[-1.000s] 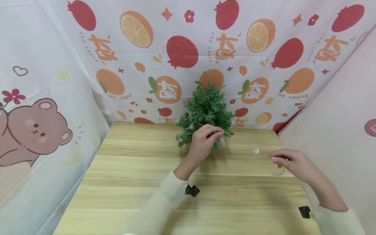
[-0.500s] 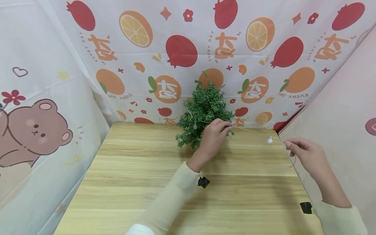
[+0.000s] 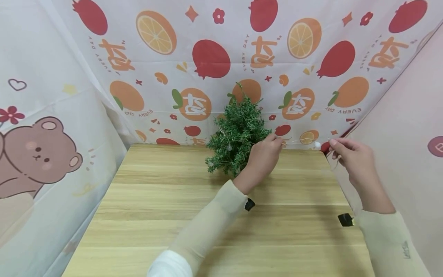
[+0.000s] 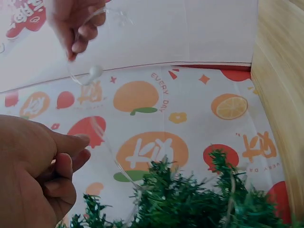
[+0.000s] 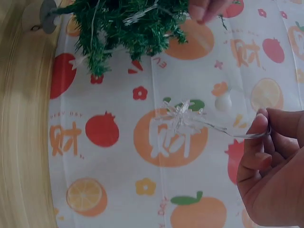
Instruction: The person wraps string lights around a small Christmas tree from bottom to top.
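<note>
A small green artificial tree stands at the back of the table, with thin clear wire and small clear ornaments among its branches. My right hand pinches a string of lights on clear wire, out to the tree's right. Near its fingertips hangs a white ball on the wire. A clear spiky ornament dangles from the same hand in the right wrist view. At the tree's right side, my left hand has curled fingers pinching the wire. The strand runs between both hands; part of it is blurred.
The wooden table reaches back to a fruit-printed cloth. A bear-printed cloth hangs on the left, and a pale pink cloth on the right. The tree's round base shows in the right wrist view.
My left hand has moved rightward and up along the tree's right side. My right hand has gone up with the white ball, and the wire between the hands has risen.
</note>
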Demonstrator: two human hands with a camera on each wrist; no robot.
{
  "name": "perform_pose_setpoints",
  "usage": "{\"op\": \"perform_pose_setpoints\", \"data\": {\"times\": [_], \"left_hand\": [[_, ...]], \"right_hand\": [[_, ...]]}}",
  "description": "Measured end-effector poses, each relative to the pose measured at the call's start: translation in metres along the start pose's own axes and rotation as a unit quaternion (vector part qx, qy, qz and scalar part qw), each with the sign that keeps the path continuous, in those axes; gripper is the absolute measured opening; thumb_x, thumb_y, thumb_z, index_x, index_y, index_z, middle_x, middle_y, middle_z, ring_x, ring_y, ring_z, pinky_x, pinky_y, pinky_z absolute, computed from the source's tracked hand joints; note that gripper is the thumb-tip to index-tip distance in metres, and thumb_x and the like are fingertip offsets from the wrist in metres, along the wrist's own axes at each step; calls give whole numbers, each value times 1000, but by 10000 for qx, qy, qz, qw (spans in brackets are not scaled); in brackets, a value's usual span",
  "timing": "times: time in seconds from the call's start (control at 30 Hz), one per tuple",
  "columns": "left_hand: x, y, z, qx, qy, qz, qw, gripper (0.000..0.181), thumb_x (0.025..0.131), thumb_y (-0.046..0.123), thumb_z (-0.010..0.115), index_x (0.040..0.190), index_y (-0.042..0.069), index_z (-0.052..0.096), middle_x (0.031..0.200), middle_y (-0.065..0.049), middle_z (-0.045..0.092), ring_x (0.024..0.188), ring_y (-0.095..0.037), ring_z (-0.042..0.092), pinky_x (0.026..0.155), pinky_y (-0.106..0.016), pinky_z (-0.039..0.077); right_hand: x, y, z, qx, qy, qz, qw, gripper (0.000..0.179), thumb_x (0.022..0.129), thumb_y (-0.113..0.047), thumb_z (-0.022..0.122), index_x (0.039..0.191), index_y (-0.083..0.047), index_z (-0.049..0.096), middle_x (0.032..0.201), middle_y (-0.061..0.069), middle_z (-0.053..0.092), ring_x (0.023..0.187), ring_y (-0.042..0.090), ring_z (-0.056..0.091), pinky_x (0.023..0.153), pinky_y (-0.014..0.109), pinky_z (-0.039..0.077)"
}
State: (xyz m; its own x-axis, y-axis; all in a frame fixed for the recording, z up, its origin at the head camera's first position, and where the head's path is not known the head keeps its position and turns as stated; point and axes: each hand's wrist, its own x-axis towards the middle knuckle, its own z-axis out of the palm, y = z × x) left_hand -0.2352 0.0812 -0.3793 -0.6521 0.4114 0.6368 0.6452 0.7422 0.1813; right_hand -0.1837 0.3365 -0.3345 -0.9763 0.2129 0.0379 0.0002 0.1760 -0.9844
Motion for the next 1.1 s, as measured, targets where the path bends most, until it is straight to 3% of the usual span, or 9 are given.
{"op": "perform_pose_setpoints", "data": {"times": [0.27,0.37,0.53,0.9,1.1], "left_hand": [[39,9,-6,-817,-631,-99,9946,25,103,32,60,119,21,75,109,5,72,83,-4,65,65,-16,49],[55,11,-8,-941,-879,-82,9916,26,103,32,60,122,21,73,112,5,73,82,-4,64,63,-16,46],[73,10,-14,-1068,-1307,-26,9856,26,103,30,59,124,21,70,111,4,70,79,-5,58,63,-18,44],[79,-8,-19,-1804,-1047,19,9780,21,104,25,57,114,16,73,108,5,71,83,-5,58,76,-18,46],[84,-17,-18,-2142,-1026,-105,9713,22,103,24,58,114,15,74,107,2,69,83,-7,59,73,-16,45]], "right_hand": [[14,-4,31,213,87,-257,9994,6,92,-23,76,88,-18,77,72,-8,69,60,6,59,51,16,45],[15,-7,41,433,-27,-414,9982,8,91,-20,77,90,-13,77,75,-6,69,59,8,58,52,16,48],[14,-15,55,162,2,-649,9978,15,91,-25,77,94,-11,77,78,-5,69,59,9,58,51,17,45],[14,-30,70,-340,66,-718,9968,24,91,-35,75,99,-13,75,80,-8,70,61,7,59,52,18,42],[13,-31,72,51,-318,-708,9970,20,92,-28,75,101,-10,75,79,-5,71,63,9,60,49,19,38]]}}
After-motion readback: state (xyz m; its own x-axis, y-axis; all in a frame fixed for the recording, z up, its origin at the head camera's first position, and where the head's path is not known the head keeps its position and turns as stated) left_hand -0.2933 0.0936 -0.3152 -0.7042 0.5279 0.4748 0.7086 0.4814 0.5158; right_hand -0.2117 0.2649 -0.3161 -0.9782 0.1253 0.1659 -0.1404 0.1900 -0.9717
